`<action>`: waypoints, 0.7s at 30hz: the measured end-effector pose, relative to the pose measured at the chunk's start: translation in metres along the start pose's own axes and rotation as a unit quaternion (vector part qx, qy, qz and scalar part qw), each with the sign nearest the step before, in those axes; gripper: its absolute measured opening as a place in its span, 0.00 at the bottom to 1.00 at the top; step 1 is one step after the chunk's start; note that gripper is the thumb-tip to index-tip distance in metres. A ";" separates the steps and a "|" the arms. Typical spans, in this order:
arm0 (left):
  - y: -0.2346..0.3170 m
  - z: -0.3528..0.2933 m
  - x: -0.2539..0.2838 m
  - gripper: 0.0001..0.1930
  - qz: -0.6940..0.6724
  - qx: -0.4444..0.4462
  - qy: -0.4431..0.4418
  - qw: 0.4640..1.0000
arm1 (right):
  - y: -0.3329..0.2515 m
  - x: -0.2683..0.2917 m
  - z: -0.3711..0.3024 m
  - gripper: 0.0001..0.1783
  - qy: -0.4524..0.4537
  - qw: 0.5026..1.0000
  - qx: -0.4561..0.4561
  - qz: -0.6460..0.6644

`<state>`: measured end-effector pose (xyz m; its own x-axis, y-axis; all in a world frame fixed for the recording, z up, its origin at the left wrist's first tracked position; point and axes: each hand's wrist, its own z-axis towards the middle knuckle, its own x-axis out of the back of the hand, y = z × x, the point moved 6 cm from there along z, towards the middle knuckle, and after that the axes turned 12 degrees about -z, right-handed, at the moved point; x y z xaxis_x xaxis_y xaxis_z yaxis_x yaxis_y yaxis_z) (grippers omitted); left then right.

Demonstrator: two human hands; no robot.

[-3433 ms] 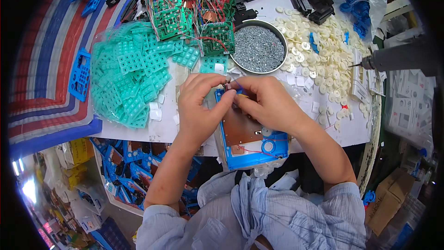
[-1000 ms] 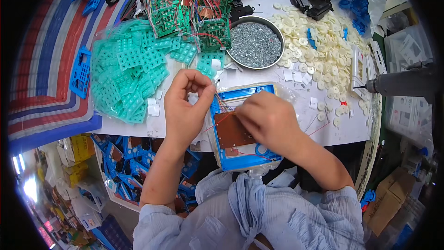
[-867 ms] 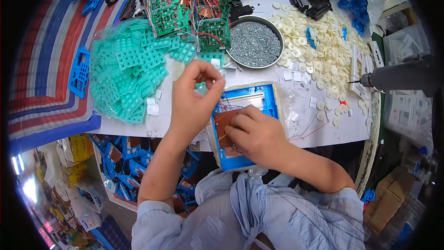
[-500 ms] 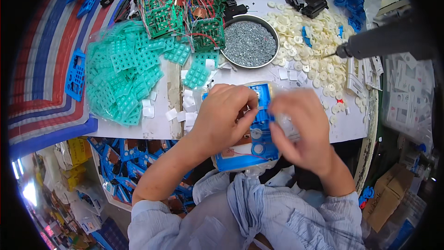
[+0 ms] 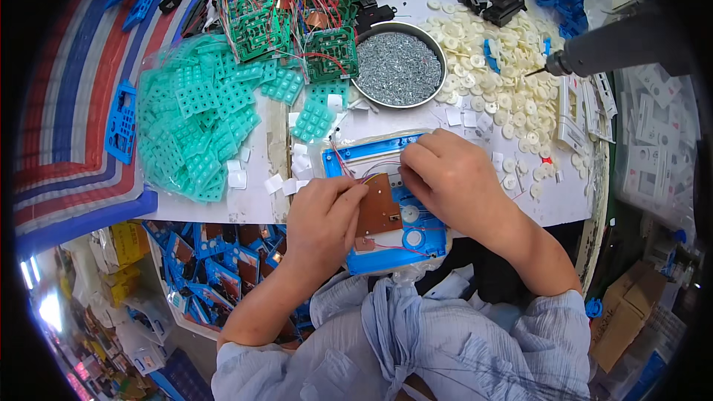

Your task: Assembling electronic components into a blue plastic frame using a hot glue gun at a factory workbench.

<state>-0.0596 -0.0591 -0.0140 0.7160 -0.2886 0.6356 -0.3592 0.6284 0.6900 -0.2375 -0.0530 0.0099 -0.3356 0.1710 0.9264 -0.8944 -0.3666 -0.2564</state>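
Observation:
In front of me on the table edge lies a blue plastic casing (image 5: 394,261), open side up, with clear plastic around its rim. A brown circuit board (image 5: 379,206) rests in its left half, with thin red and dark wires (image 5: 386,166) along its top. My left hand (image 5: 324,215) pinches the board's left edge. Fingers of my right hand (image 5: 454,178) are pressed together over the casing's upper right part, beside the wires; what they hold is hidden. A white disc (image 5: 410,214) sits in the casing right of the board.
Teal rubber keypads (image 5: 197,115) are piled left, green circuit boards (image 5: 332,53) with wires behind. A round pan (image 5: 401,67) of small screws stands ahead. Cream discs (image 5: 505,89) spread to the right, under a dark screwdriver (image 5: 594,56). More blue casings (image 5: 215,267) fill a bin below left.
The brown board now lies face down in the casing, where the open interior showed before. My left hand has moved down and left onto it; my right hand has drawn in at the casing's upper right.

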 end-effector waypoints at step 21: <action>-0.035 0.020 0.030 0.06 -0.077 0.097 0.107 0.987 | -0.031 0.005 -0.025 0.11 -0.128 0.991 0.013 -0.041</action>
<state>-0.0377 -0.1037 -0.0123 0.8734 -0.1988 0.4446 -0.3291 0.4321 0.8396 -0.2194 -0.0178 0.0156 -0.1738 -0.0354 0.9841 -0.9060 -0.3858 -0.1739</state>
